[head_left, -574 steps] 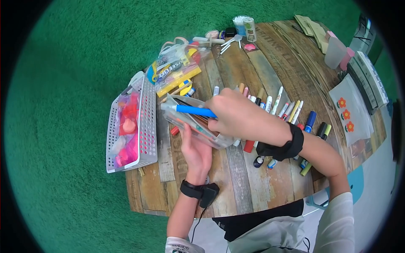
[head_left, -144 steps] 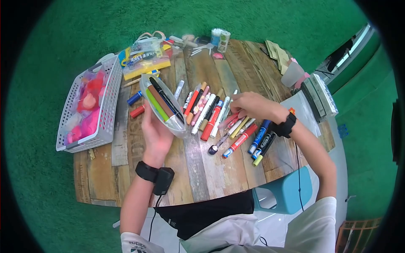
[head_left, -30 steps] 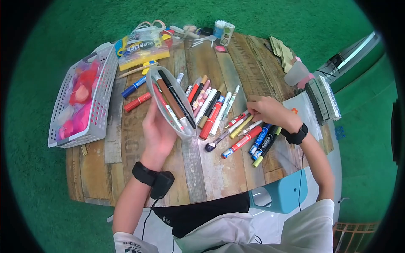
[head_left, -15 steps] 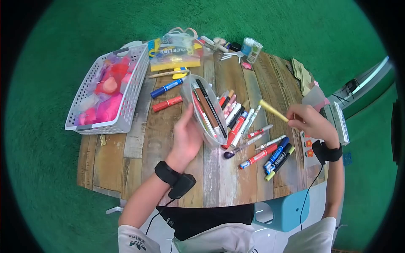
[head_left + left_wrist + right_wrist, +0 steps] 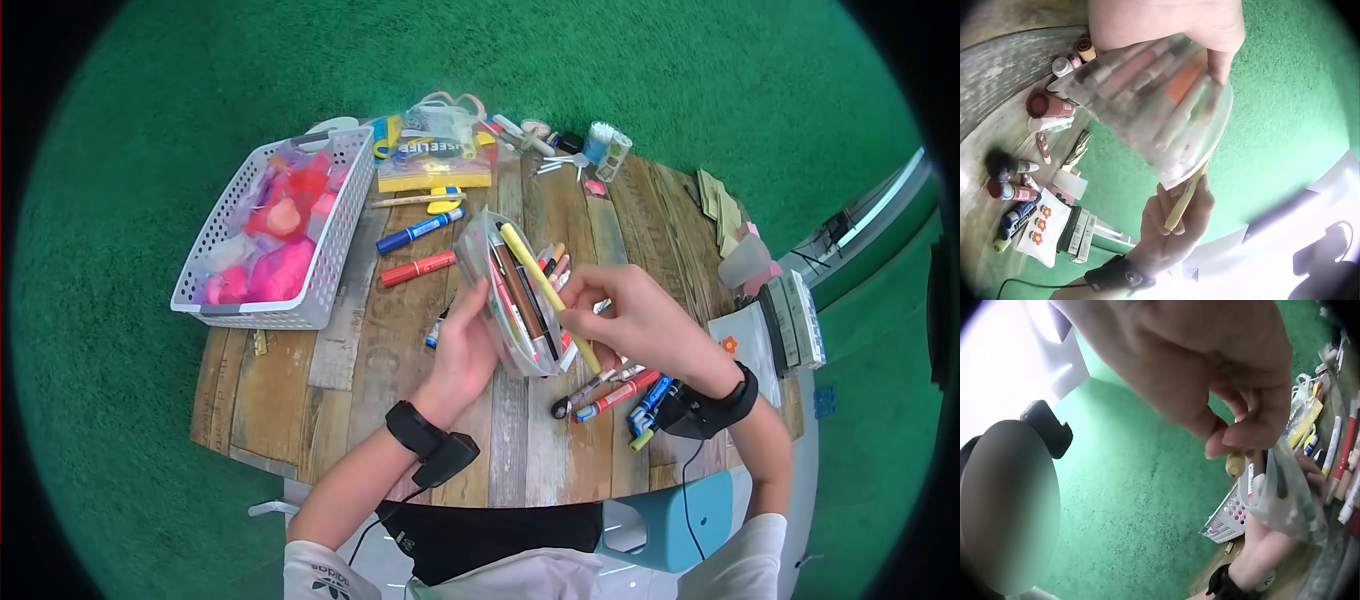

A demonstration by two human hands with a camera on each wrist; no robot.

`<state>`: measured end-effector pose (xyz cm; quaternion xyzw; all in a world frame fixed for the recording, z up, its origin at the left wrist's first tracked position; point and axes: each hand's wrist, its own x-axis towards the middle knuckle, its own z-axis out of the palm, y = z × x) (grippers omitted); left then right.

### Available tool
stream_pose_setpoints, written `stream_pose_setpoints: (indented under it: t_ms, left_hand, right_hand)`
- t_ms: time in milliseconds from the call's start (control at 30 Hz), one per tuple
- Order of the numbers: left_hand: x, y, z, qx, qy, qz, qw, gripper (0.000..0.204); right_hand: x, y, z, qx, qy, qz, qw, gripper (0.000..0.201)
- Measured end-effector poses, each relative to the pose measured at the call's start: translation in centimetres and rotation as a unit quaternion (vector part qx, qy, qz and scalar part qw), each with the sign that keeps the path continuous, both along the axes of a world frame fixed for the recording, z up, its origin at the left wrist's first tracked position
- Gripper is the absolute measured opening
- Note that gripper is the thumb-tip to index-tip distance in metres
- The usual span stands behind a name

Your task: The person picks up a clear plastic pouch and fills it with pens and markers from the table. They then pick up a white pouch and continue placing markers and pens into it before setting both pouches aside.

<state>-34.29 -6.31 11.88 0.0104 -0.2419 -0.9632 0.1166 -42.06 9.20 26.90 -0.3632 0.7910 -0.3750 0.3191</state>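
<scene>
My left hand [image 5: 462,350] holds a translucent pencil case [image 5: 472,252], its mouth facing up. Inside lie several pens, among them a brown marker [image 5: 518,288] and a black one. In the left wrist view, more pens show blurred through the milky wall. My right hand [image 5: 640,325] pinches a slim yellow pen [image 5: 537,268] between thumb and fingers. Its far end overlaps the case's mouth in the head view, and its near end points toward me. The right wrist view shows the yellow pen's tip [image 5: 1235,465] close beside the case.
Several loose markers, including a red one [image 5: 617,395] and a blue one [image 5: 652,393], lie near my right hand. Left of the case are a blue marker [image 5: 420,230] and a red marker [image 5: 417,268]. A white basket [image 5: 330,265] stands at the table's left edge.
A second ago my right hand was among the markers on the table; it lifted the yellow pen, swung right, then came left to the case. My left hand still holds the case.
</scene>
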Motion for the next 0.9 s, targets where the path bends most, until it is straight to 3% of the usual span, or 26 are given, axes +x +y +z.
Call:
stream_pose_setpoints:
  t_ms: [300,367,500,567,600,667,767,900]
  left_hand:
    - [-0.1,0.2,-0.4,0.007,0.001,-0.011,1.000,0.048]
    - [-0.2,0.2,-0.4,0.012,-0.002,-0.006,1.000,0.049]
    - [-0.2,0.1,-0.1,0.004,0.005,0.008,1.000,0.051]
    - [-0.2,0.0,-0.1,0.005,0.007,0.007,1.000,0.051]
    - [-0.2,0.0,-0.1,0.005,0.009,0.005,1.000,0.050]
    - [-0.1,0.1,0.0,0.006,0.012,-0.002,1.000,0.050]
    - [0.2,0.2,0.5,-0.002,0.023,-0.017,1.000,0.051]
    - [0.1,0.6,0.5,-0.045,-0.012,0.005,0.999,0.050]
  right_hand:
    - [0.0,-2.4,-1.4,0.029,0.083,-0.020,0.996,0.022]
    - [-0.7,-2.4,-2.2,0.004,0.218,0.036,0.975,0.025]
    - [-0.9,-2.5,-2.7,-0.025,0.251,0.025,0.967,0.030]
    - [-0.6,-2.4,-2.8,-0.031,0.109,-0.052,0.992,0.030]
    - [-0.6,-2.4,-2.6,-0.031,0.109,-0.052,0.992,0.030]
    - [-0.7,-2.2,-2.2,0.006,-0.126,-0.054,0.991,0.029]
    - [-1.6,-1.8,-3.3,-0.015,-0.160,0.006,0.987,0.028]
    - [-1.6,-1.5,-3.4,-0.025,-0.179,0.002,0.983,0.027]
